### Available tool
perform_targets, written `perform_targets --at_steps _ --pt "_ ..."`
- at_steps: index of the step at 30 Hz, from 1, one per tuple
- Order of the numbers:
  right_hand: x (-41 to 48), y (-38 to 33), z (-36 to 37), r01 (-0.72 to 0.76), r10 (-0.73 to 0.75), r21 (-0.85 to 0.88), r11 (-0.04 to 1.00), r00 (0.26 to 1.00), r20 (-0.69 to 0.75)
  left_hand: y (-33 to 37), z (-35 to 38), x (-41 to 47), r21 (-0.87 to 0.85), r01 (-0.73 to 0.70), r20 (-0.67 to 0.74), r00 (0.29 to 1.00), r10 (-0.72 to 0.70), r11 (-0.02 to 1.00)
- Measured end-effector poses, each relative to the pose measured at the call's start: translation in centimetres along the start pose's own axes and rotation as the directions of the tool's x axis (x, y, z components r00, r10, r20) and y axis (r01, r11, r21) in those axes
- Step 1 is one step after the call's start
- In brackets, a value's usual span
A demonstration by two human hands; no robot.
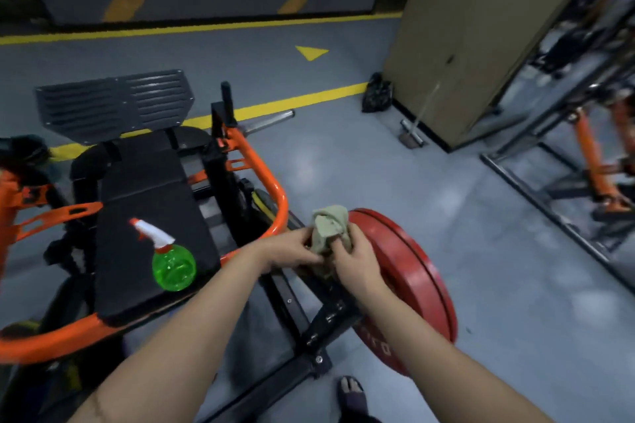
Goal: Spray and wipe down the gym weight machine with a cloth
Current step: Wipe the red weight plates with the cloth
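Currently both hands are together at the plate's upper-left rim, both clamped on the cloth. The left hand (pixel 292 251) pinches its near edge. The right hand (pixel 357 261) has fingers curled into the wad. The cloth (pixel 328 227) is bunched. Can't tell if it touches the plate (pixel 412 268) or sits just off it.

My read: the cloth is being re-folded to a fresh face before the plate gets wiped.

To do it well:
- Fold it into a flat pad, not a ball, for more contact and less smearing.
- Wipe the rim first, then the face, with strokes in one direction.
- Free the left hand to steady the plate in case it turns on its sleeve.
- No wet sheen readable on the plate. If it's dry, spray first. That means a reach, since the bottle is well left of the plate.

Containers:
- Bottle (pixel 171 261): green, translucent, white and orange trigger head. It sits on the bench (pixel 147 189), well left of the plate, nozzle pointing away from it. Fill level not readable. Upright or lying, can't tell from this angle.
- Black bag (pixel 377 93): on the floor (pixel 343 154), far beyond the plate, against the wall (pixel 457 45). Contents hidden.
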State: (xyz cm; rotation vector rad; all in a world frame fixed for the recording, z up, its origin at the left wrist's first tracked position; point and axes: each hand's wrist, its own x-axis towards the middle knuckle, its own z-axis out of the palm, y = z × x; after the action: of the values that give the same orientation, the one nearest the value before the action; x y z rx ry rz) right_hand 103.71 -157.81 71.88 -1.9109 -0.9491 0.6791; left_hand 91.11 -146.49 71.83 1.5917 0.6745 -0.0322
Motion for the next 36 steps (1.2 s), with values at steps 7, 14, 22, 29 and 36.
perform_targets --at_steps 7,14,22,29,36 --pt "5.6 6.1 -13.7 0.014 -0.079 -0.523 0.852 0.992 -0.101 1.5 1.9 6.4 0.102 0.190 -0.072 0.980 -0.183 0.977" --pt "4.1 10.5 -12.5 0.140 0.065 -0.707 0.693 0.965 0.254 -5.2 6.8 8.9 0.243 0.411 -0.186 0.909 -0.373 0.879" --pt "17.7 8.4 -8.7 0.274 0.191 -0.750 0.601 0.863 0.468 -4.3 11.4 12.7 0.322 0.404 -0.037 0.909 -0.415 0.856" --pt "26.1 8.8 -4.6 0.351 0.316 -0.693 0.630 0.699 0.642 -6.4 14.5 14.8 0.436 0.521 -0.158 0.847 -0.507 0.734" --pt "17.8 11.0 -13.7 0.397 0.041 -0.500 0.770 0.751 0.660 -3.8 15.4 15.5 0.562 0.574 -0.122 0.770 -0.627 0.596"
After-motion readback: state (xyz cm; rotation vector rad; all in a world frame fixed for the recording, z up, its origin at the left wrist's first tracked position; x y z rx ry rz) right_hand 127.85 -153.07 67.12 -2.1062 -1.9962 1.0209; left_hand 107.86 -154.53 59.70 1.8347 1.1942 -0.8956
